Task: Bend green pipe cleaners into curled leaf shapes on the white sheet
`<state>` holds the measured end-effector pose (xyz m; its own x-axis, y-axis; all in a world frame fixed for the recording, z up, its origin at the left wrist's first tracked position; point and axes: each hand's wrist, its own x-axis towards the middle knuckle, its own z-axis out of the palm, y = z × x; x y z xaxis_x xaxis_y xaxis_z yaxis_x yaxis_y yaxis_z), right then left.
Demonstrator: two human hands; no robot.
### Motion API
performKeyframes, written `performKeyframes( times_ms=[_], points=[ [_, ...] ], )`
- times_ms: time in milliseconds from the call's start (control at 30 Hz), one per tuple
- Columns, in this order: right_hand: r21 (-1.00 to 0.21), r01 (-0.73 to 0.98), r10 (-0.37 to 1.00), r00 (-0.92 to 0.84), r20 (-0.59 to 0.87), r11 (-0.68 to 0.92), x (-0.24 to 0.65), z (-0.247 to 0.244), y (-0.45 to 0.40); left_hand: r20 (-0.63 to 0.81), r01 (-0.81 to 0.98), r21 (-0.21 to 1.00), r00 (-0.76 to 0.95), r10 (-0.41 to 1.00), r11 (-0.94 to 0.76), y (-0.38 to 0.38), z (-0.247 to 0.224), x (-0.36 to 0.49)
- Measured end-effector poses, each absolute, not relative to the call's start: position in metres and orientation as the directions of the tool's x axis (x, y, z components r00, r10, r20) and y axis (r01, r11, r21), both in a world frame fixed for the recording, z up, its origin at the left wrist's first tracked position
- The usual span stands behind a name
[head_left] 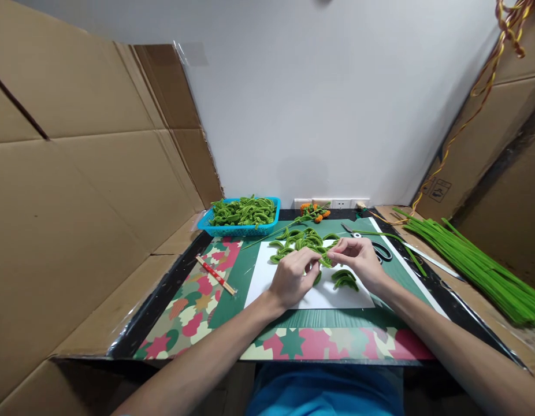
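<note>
- White wall (319,104) behind, cardboard (77,190) on L side; patterned mat (293,346) under a white sheet (261,289), the landmark here.
- Held thing: small fuzzy green piece (324,262), over the far half of the sheet, btwn both sets of fingertips — no clear gap to either hand, so neither is obviously nearer.
- Its long axis: seems to slant, L fingertips down twd R; exact line hard to tell vs the green behind.
- L hand (296,277): thumb + forefinger pinching the piece's L end, other fingers curled in.
- R hand (363,260): thumb + fingertips pressed together at its R side, apparently pinching it too.
- Curled green pcs (293,238) heaped at the sheet's far edge, just beyond the fingertips; loose curved pcs (345,279) on the sheet's R half, nearer the R hand.
- Scissors (357,235) off the sheet's far R corner, behind R hand; bundle of green stems (479,266) well to the sheet's R.
- Blue basket (239,230) w/ more green pcs beyond the sheet's far L corner; chopstick packet (215,276) L of it.
</note>
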<state>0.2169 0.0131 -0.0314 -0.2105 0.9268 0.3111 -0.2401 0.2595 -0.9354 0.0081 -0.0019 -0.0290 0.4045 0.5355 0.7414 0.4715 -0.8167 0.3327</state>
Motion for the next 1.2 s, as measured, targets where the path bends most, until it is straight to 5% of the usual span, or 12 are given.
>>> performKeyframes(
  times_ms=[133, 233, 367, 500, 733, 900, 1033, 1200],
  points=[
    [-0.874, -0.012, 0.852, -0.217, 0.477, 0.486, 0.217, -0.028, 0.007, 0.604, 0.391, 0.657, 0.239, 0.760, -0.645, -0.005, -0.022, 0.011],
    [-0.713, 0.169, 0.731, -0.238, 0.640, 0.680, 0.218, -0.027, 0.003, 0.413, 0.210, 0.867, 0.206, 0.887, -0.452, -0.005, -0.017, 0.013],
    [-0.476, 0.319, 0.562, -0.287, 0.776, 0.820, 0.218, -0.031, 0.003, 0.265, -0.031, 0.963, 0.287, 0.921, -0.267, -0.002, -0.015, 0.015],
    [-0.400, 0.339, 0.506, -0.331, 0.797, 0.851, 0.220, -0.035, 0.005, 0.221, -0.097, 0.975, 0.359, 0.907, -0.199, 0.002, -0.016, 0.016],
    [-0.611, 0.322, 0.689, -0.286, 0.666, 0.723, 0.218, -0.028, 0.002, 0.327, 0.051, 0.930, 0.341, 0.881, -0.365, 0.001, -0.020, 0.015],
    [-0.952, -0.039, 0.872, -0.390, 0.294, 0.304, 0.214, -0.022, 0.008, 0.393, 0.185, 0.867, 0.316, 0.864, -0.462, 0.000, -0.019, 0.012],
    [-0.973, -0.223, 0.843, -0.510, 0.173, 0.065, 0.214, -0.027, 0.016, 0.414, 0.215, 0.842, 0.332, 0.848, -0.495, 0.000, -0.019, 0.012],
    [-0.967, -0.246, 0.865, -0.467, 0.181, 0.069, 0.215, -0.029, 0.016, 0.451, 0.371, 0.735, 0.357, 0.818, -0.568, 0.000, -0.018, 0.010]
  ],
)
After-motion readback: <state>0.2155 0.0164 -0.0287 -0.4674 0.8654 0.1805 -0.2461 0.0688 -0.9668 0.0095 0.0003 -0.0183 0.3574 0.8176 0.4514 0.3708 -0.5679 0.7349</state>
